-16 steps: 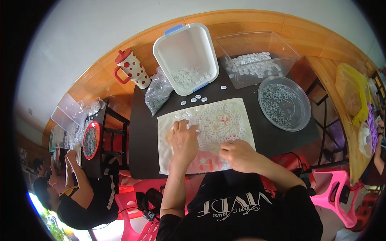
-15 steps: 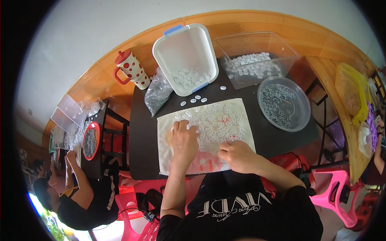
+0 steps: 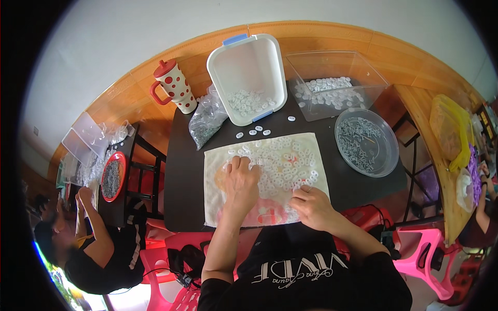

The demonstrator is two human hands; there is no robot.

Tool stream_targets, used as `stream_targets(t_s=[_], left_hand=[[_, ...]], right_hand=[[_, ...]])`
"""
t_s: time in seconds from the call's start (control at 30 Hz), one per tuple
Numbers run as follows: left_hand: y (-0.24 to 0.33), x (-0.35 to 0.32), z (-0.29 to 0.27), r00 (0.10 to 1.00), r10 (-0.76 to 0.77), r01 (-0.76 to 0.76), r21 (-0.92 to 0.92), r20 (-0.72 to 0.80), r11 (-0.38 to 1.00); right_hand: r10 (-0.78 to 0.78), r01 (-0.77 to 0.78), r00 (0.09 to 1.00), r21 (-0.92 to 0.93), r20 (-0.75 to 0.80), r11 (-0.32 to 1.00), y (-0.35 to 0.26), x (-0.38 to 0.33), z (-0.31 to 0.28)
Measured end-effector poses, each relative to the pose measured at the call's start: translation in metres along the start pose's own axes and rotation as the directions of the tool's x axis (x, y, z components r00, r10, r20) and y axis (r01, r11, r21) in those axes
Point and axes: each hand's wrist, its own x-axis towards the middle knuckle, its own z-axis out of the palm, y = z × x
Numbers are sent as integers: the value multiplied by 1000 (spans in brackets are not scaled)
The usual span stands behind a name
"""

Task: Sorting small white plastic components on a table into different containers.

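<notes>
Many small white oval plastic pieces lie spread over a cream and pink cloth in front of me. My left hand rests over the left part of the spread, palm down, its fingers bent onto the pieces; what they grip, if anything, is hidden. At the cloth's right side my right hand is closed, thumb against the bent fingers, just below a few white pieces. I cannot make out what it pinches. Several marked white ovals sit on the dark table beyond the cloth.
Behind the cloth stand a tilted white tub, a clear box and a bag of small grey parts. A round clear tray is on the right, a dotted tumbler back left. Another person works at the left.
My right hand has shifted slightly right along the cloth. The left hand stays over the same area, its fingers drawn closer together. The whole view has shifted a little.
</notes>
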Motion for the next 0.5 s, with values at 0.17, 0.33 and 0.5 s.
stream_targets(t_s=[0.17, 0.33, 0.5], left_hand=[[0, 0, 0, 1000, 13, -11, -73, 20, 997], [-4, 0, 1, 997, -1, 7, -69, 81, 998], [-4, 0, 4, 999, -41, 45, -126, 30, 991]], right_hand=[[-4, 4, 1000, -29, -17, 1000, -2, 0, 2], [3, -3, 1000, -27, -16, 1000, -3, 2, 1], [44, -42, 997, 29, -59, 999, -2, 2, 2]])
